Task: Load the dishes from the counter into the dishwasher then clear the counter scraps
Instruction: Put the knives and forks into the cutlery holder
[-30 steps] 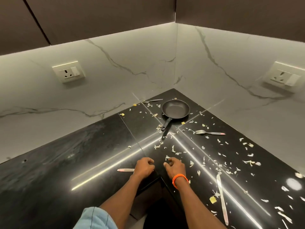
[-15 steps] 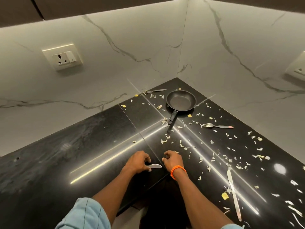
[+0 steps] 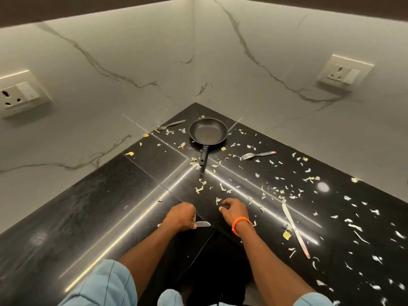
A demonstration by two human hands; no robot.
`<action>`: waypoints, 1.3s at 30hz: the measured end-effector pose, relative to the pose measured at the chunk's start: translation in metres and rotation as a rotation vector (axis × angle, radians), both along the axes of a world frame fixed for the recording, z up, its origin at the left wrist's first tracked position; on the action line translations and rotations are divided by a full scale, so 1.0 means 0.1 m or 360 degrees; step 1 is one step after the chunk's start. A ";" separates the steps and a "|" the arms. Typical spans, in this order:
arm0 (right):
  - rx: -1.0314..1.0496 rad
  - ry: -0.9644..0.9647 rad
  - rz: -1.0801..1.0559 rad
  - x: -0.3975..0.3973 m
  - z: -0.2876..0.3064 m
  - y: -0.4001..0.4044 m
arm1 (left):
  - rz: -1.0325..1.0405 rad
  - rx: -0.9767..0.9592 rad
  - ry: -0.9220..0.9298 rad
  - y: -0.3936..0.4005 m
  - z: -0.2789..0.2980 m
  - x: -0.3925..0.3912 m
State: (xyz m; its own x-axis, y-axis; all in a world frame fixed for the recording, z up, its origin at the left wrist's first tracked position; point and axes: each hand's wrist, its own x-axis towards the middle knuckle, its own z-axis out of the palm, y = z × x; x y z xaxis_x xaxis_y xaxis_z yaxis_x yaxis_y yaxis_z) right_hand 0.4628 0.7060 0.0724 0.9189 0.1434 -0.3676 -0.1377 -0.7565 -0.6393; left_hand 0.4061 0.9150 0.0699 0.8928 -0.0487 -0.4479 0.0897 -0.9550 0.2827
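Two silver table knives, two silver forks and one small black frying pan (image 3: 208, 132) lie on the glossy black stone desk (image 3: 92, 208), an L-shaped corner top.

First short silver knife (image 3: 202, 224): at the inner corner of the desk's front edge, long axis left to right, rounded blade tip pointing right; its handle end is gripped in the curled fingers of the left hand (image 3: 180, 216).

Right hand (image 3: 234, 209), with an orange wristband (image 3: 240, 224): fingers loosely curled, tips on the desk just right of the first knife, holding nothing.

Second long silver knife (image 3: 295, 230): well right of the hands, long axis running from far-left to near-right.

Frying pan: upright near the far corner, handle pointing toward the person.

Fork by the wall (image 3: 171, 124): left of the pan, tines pointing left.

Fork with reddish handle tip (image 3: 258, 154): right of the pan, tines pointing left.

Pale vegetable scraps (image 3: 273, 191): scattered across the middle and right of the desk.

Surround: white marble-look walls (image 3: 110, 96) with grey veins, one cream socket plate (image 3: 17, 96) on the left wall, another (image 3: 344, 72) on the right. Light-blue sleeves (image 3: 103, 283) at the lower edge.
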 end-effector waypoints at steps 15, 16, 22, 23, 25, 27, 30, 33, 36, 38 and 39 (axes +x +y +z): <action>-0.0050 -0.0067 -0.0119 -0.09 0.01 -0.21 | -0.0585 0.0417 -0.0081 -0.17 0.19 -0.04; -0.0054 -0.0065 -0.0112 -0.10 0.01 -0.20 | -0.0602 0.0445 -0.0091 -0.19 0.19 -0.05; -0.0021 -0.0041 -0.0123 -0.20 0.00 -0.23 | -0.0677 0.0538 -0.0146 -0.25 0.21 -0.07; -0.0007 -0.0042 -0.0137 -0.21 0.01 -0.25 | -0.0678 0.0543 -0.0165 -0.25 0.21 -0.07; 0.0006 -0.0046 -0.0172 -0.20 0.04 -0.34 | -0.0662 0.0544 -0.0203 -0.24 0.19 -0.08; 0.0001 -0.0065 -0.0225 -0.18 0.07 -0.46 | -0.0642 0.0541 -0.0249 -0.23 0.15 -0.08; 0.0022 -0.0076 -0.0328 -0.16 0.11 -0.68 | -0.0611 0.0530 -0.0265 -0.23 0.12 -0.07; 0.0033 -0.0090 -0.0439 -0.17 0.11 -0.92 | -0.0536 0.0454 -0.0227 -0.20 0.09 0.03; 0.0025 -0.0159 -0.0597 -0.18 0.10 -1.17 | -0.0495 0.0375 -0.0194 -0.21 0.09 0.17; -0.0001 -0.0210 -0.0732 -0.18 0.11 -1.35 | -0.0491 0.0283 -0.0246 -0.31 0.13 0.27; -0.0036 -0.0235 -0.0798 -0.18 0.13 -1.45 | -0.0487 0.0212 -0.0298 -0.38 0.15 0.32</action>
